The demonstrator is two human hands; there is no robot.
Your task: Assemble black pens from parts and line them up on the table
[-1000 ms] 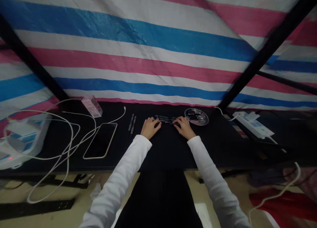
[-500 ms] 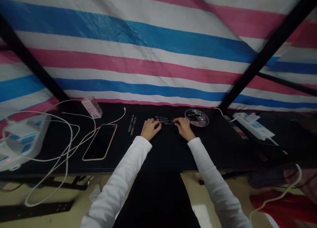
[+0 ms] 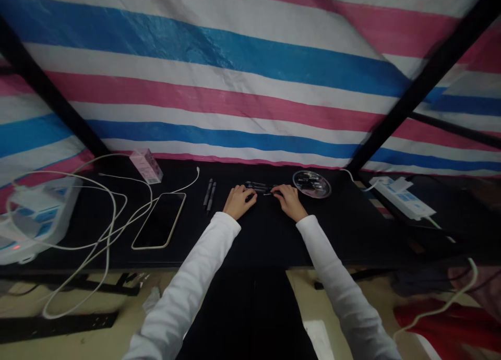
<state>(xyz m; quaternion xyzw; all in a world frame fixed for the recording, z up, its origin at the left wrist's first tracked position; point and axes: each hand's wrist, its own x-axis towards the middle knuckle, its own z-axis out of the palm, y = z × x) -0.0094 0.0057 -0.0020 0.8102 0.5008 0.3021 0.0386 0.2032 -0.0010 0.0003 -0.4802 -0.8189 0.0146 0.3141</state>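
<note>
Both hands are down on the black surface [image 3: 266, 235], close together. Left hand [image 3: 239, 202] and right hand [image 3: 288, 201] each have curled fingers on opposite ends of a small bunch of dark pens [image 3: 261, 188]. The bunch lies flat on the surface directly between the two grips, slightly beyond the knuckles. Grip state: fingers are bent over the pens on both sides, but it's too small and dark to tell a closed pinch from fingertips just resting, so cannot tell for either. Just outboard of the right grip is a round metal dish [image 3: 312, 184] with small dark parts in it, near the hand but not touching. Outboard of the left grip are two spare pens [image 3: 209, 194] side by side, apart from the bunch. Further out is a phone [image 3: 159, 220] face up with white cables [image 3: 113, 214] looping beside it, then a pink box [image 3: 146, 165] back by the striped tarp [image 3: 235, 88]. Well out past the right grip is a power strip [image 3: 403, 198]. Risks, my read: the pens are round, loose and black on black, so uneven pressure from either grip could roll one out of the bunch, and it'd be hard to spot. The right wrist swinging outward could clip the dish rim and scatter the parts. The left forearm sweeping out could snag a cable loop and drag the phone toward the near edge.
</note>
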